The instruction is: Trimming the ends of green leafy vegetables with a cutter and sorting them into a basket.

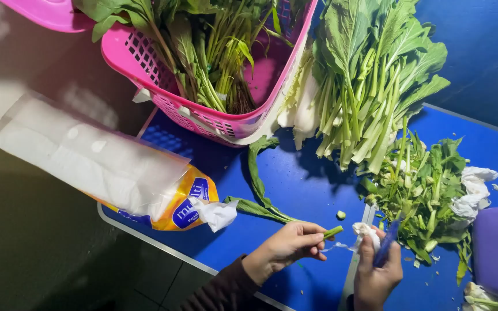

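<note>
My left hand (286,246) pinches a short green vegetable stem (333,231) above the blue table (312,184). My right hand (376,270) grips a blue-handled tool (386,245) together with a crumpled white tissue (367,232). The hands are close together near the table's front edge. A small cut piece of stem (341,215) lies just beyond them. A long green leaf (257,190) lies on the table to the left of my left hand.
A pink basket (203,118) holds leafy greens at the back. A big bunch of greens (370,80) lies right of it, trimmed scraps (422,196) and tissues (474,187) further right. A paper-towel pack (105,164) overhangs the left edge. A purple box (494,253) stands at right.
</note>
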